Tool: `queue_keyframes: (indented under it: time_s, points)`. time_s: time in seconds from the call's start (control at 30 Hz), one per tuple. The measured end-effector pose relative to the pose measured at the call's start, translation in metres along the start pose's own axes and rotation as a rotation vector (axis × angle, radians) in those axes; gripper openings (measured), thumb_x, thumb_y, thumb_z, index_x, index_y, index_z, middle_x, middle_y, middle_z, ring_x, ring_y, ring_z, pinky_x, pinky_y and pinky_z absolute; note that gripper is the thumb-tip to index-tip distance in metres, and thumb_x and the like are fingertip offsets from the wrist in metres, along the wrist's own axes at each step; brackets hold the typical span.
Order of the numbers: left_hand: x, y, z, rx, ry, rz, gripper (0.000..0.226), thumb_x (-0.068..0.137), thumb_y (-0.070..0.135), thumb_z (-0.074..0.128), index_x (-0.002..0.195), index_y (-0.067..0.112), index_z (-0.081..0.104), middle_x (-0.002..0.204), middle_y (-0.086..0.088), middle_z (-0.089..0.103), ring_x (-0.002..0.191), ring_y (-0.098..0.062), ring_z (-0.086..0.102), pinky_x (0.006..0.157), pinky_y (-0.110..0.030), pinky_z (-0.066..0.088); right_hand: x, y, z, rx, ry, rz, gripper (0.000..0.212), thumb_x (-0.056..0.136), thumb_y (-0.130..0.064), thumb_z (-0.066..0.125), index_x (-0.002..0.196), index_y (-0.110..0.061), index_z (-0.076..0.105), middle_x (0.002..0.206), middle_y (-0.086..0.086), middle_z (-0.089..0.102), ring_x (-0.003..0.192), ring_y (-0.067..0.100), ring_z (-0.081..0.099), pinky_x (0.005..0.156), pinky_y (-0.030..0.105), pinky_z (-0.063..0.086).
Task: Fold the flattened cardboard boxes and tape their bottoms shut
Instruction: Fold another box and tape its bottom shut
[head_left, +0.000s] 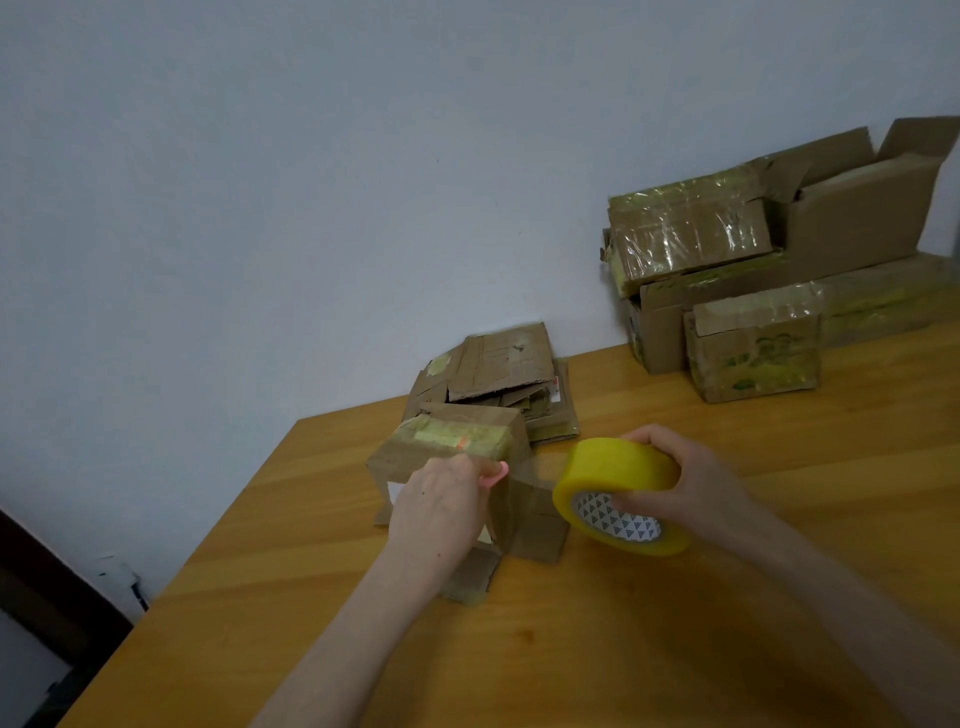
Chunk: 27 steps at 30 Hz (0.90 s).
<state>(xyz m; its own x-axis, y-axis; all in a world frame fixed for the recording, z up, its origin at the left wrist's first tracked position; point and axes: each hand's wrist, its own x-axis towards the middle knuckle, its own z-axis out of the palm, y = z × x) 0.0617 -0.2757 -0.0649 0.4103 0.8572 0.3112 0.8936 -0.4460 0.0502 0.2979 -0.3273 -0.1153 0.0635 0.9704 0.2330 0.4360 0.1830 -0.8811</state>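
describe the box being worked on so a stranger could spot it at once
On the wooden table, look just in front of the flat cardboard pile by the wall. The box there is held by the left hand, beside the yellow tape in the right hand. Unlike the boxes stacked far right, its flaps splay onto the table.

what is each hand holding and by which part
The right hand grips the yellow tape roll across its outer band. The left hand holds the cardboard box at its near top edge.

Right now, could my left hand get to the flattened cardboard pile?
Probably not freely: the left hand grips the small box, which stands between it and the flattened cardboard pile.
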Motion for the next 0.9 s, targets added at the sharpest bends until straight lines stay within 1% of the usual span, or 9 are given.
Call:
queue_keyframes:
  time_s: [0.17,0.23,0.3,0.37,0.5,0.63,0.7,0.77,0.9]
  points:
    - [0.005,0.004,0.000,0.066,-0.031,0.004,0.032,0.100,0.038,0.043,0.123,0.027,0.061,0.079,0.002,0.069,0.057,-0.009,0.060,0.061,-0.024,0.055,-0.001,-0.005,0.003,-0.012,0.006,-0.012,0.044,0.070,-0.021,0.081,0.105,-0.026,0.055,0.102,-0.010,0.058,0.085,0.011,0.061,0.061,0.028,0.057]
    - [0.002,0.002,-0.003,0.050,-0.025,-0.002,0.032,0.099,0.040,0.043,0.122,0.027,0.062,0.071,0.006,0.065,0.050,-0.006,0.055,0.058,-0.023,0.055,-0.001,-0.006,0.003,-0.020,0.015,-0.013,0.044,0.070,-0.021,0.080,0.106,-0.025,0.055,0.101,-0.009,0.058,0.084,0.010,0.060,0.060,0.027,0.056]
    - [-0.003,-0.001,-0.004,0.043,-0.012,-0.010,0.036,0.098,0.046,0.041,0.120,0.028,0.063,0.058,0.011,0.053,0.046,-0.004,0.050,0.056,-0.022,0.054,-0.002,-0.007,0.003,-0.026,0.027,-0.004,0.042,0.071,-0.022,0.080,0.104,-0.027,0.055,0.100,-0.010,0.057,0.085,0.010,0.059,0.061,0.027,0.055]
    - [-0.006,-0.002,-0.006,0.085,-0.016,-0.025,0.040,0.096,0.051,0.037,0.116,0.028,0.064,0.059,0.010,0.053,0.047,-0.004,0.051,0.054,-0.022,0.053,-0.002,-0.006,0.002,-0.024,0.022,0.006,0.041,0.071,-0.023,0.079,0.103,-0.029,0.054,0.101,-0.011,0.056,0.085,0.009,0.058,0.059,0.023,0.054]
    - [0.004,0.009,-0.007,0.291,-0.071,-0.025,0.042,0.098,0.048,0.033,0.117,0.025,0.061,0.077,0.004,0.059,0.059,-0.008,0.053,0.056,-0.023,0.047,0.000,-0.006,0.004,-0.050,0.006,0.017,0.044,0.071,-0.023,0.079,0.107,-0.028,0.053,0.105,-0.009,0.055,0.089,0.009,0.058,0.059,0.022,0.053]
    - [0.014,0.024,-0.007,0.367,-0.129,0.001,0.033,0.101,0.038,0.036,0.122,0.023,0.057,0.097,-0.001,0.061,0.082,-0.017,0.059,0.063,-0.025,0.042,-0.001,-0.009,0.005,-0.077,0.006,0.033,0.045,0.072,-0.024,0.079,0.107,-0.029,0.052,0.104,-0.012,0.052,0.087,0.008,0.056,0.059,0.021,0.051]
    - [0.010,0.024,-0.009,0.330,-0.117,-0.019,0.038,0.100,0.044,0.033,0.114,0.020,0.060,0.090,0.000,0.062,0.077,-0.016,0.061,0.063,-0.025,0.040,-0.003,-0.010,0.004,-0.059,0.015,0.034,0.044,0.072,-0.025,0.078,0.107,-0.029,0.052,0.103,-0.013,0.052,0.087,0.008,0.056,0.058,0.021,0.050]
    - [0.000,0.013,-0.005,0.237,-0.100,-0.002,0.044,0.097,0.051,0.031,0.112,0.023,0.061,0.081,0.003,0.063,0.067,-0.011,0.059,0.062,-0.022,0.047,-0.005,-0.012,0.003,-0.044,0.015,0.021,0.043,0.072,-0.026,0.079,0.106,-0.028,0.053,0.101,-0.015,0.053,0.086,0.007,0.056,0.059,0.021,0.051]
    - [-0.037,-0.022,0.020,-0.046,-0.039,0.044,0.033,0.097,0.051,0.037,0.118,0.040,0.059,0.076,0.006,0.067,0.063,-0.008,0.062,0.059,-0.024,0.055,-0.008,-0.008,0.000,0.005,0.052,0.058,0.039,0.073,-0.027,0.078,0.102,-0.029,0.052,0.099,-0.013,0.055,0.083,0.006,0.058,0.054,0.017,0.048]
